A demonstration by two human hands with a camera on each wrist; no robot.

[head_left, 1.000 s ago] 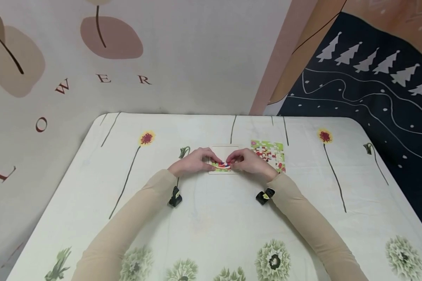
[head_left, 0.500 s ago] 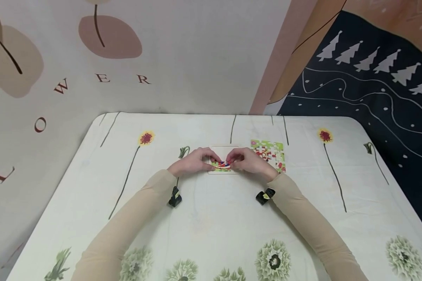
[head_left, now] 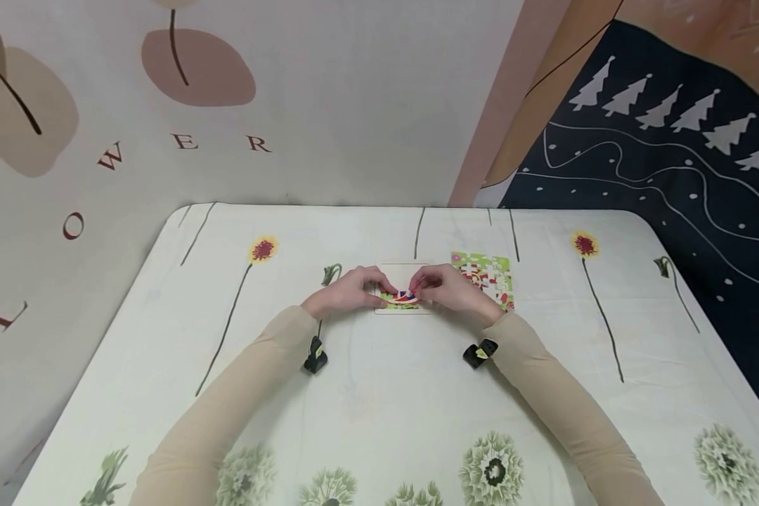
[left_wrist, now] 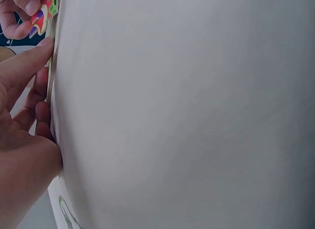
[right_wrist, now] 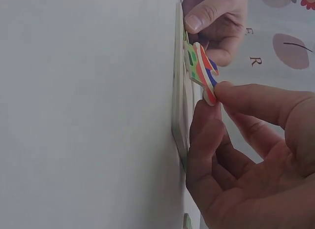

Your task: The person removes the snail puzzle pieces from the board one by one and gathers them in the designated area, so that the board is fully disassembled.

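Note:
A pale puzzle board (head_left: 403, 272) lies between the hands, with green, red and blue picture pieces (head_left: 400, 303) along its near side. My left hand (head_left: 348, 289) grips the board's left end, its thumb (left_wrist: 29, 64) against the near edge and other fingers bent behind. My right hand (head_left: 452, 288) pinches a jigsaw piece (right_wrist: 202, 71) between thumb and fingertips. In the right wrist view this green, red, white and blue piece tilts up above the board. Whether its far end touches the other pieces is hard to tell.
A second board with loose-fitted jigsaw pieces (head_left: 498, 270) lies just right of the first, partly behind the right hand. The flower-printed tablecloth (head_left: 379, 407) covers the table. A white wall (head_left: 354, 126) rises at the back, and a dark printed cloth (head_left: 658, 147) hangs at the right.
My right hand has shifted slightly to the right, showing more of the coloured pieces between the hands. The left hand stays at the board's left end.

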